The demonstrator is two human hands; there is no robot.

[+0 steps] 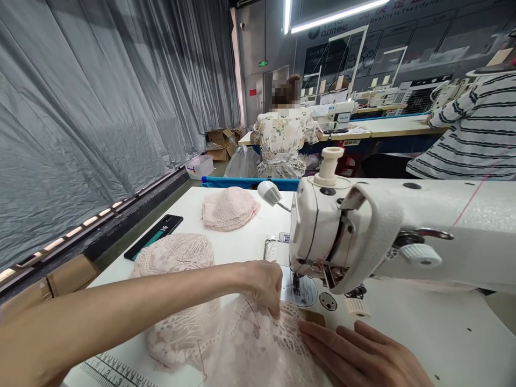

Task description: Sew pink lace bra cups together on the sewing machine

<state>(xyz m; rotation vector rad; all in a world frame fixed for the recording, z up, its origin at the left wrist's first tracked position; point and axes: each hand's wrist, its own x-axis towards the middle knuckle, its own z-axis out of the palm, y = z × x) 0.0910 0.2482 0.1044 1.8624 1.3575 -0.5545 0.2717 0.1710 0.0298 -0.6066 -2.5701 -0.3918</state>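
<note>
Pale pink lace fabric (258,344) with loose red threads lies on the table in front of the sewing machine (322,226). My left hand (262,282) reaches across from the left, fingers curled down and pinching the lace near its upper edge, just left of the presser foot (297,282). Flat beside it, my right hand (358,349) has its fingers stretched out, the fingertips touching the lace's right edge. A small brown piece (313,317) shows under the lace there. My left forearm covers part of another pile of lace pieces (177,252).
A stack of pink lace cups (229,209) sits toward the far table edge. A dark phone-like object (155,236) lies at the left, and a ruler (113,371) at the front left. Ahead, a person in a floral top (282,140) sits; another in stripes (479,123) is at right.
</note>
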